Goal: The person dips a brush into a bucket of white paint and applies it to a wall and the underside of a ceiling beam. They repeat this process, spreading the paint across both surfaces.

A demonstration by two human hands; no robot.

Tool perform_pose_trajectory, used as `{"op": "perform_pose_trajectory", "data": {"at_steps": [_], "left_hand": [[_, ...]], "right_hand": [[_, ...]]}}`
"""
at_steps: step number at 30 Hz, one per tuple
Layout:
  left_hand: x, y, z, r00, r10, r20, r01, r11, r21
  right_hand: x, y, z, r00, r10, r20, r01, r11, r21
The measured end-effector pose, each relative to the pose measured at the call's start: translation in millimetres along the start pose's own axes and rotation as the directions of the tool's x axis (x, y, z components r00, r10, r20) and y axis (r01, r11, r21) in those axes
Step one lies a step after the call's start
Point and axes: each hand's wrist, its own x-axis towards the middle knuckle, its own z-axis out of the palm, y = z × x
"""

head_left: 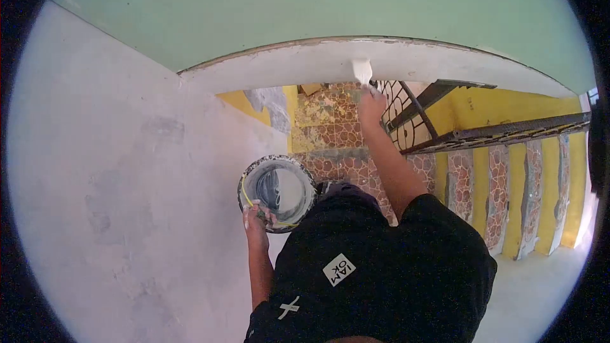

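Note:
My right hand (372, 103) is closed round the handle of a brush (362, 71). White covers the brush's head, which lies against the white band (286, 63) below the green surface. Lower left, my left hand (257, 216) grips the rim and yellow handle of a dark bucket (244, 184). Inside the bucket is pale paint (291, 190), with a dark streaked patch beside it. The bucket hangs close to my black shirt.
On the left rises a white wall (127, 152) with grey patches. A black metal railing (502, 132) runs along the right, above yellow-edged stairs (499, 190). Red patterned steps (337, 136) lie below my right arm. The green surface (305, 6) spans the top.

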Motion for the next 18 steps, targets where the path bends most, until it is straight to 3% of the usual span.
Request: {"op": "perform_pose_trajectory", "data": {"at_steps": [2,3,5,7,9,13,16,18], "left_hand": [[-1,-4,-4,1.0,0.014,0.004,-0.014,1.0,0.005],[-2,-5,-5,0.999,0.035,0.03,-0.034,0.999,-0.009],[-1,-5,-1,0.996,0.067,0.058,-0.065,0.997,-0.037],[-5,1,5,0.999,-0.018,0.027,0.017,1.0,0.023],[-5,0,8,1.0,-0.001,0.031,0.0,1.0,0.031],[-11,0,8,0.998,0.025,0.057,-0.027,0.999,0.047],[-15,-4,8,0.997,0.066,0.046,-0.068,0.997,0.041],[-15,-2,12,0.999,0.038,0.028,-0.039,0.999,0.023]], "right_hand": [[-4,-22,-5,0.998,-0.034,-0.055,0.047,0.969,0.243],[2,-25,-13,0.998,-0.067,-0.007,0.068,0.988,0.14],[-2,-32,-20,1.0,-0.011,0.027,0.006,0.984,0.176],[-3,-38,-21,0.998,0.031,0.062,-0.044,0.975,0.216],[-12,-40,-14,0.955,-0.228,-0.189,0.258,0.954,0.154],[0,-29,-13,0.993,-0.114,-0.023,0.117,0.979,0.169],[22,19,10,0.987,-0.162,-0.02,0.162,0.967,0.199],[24,44,21,0.961,-0.276,0.0,0.276,0.959,0.067]]}}
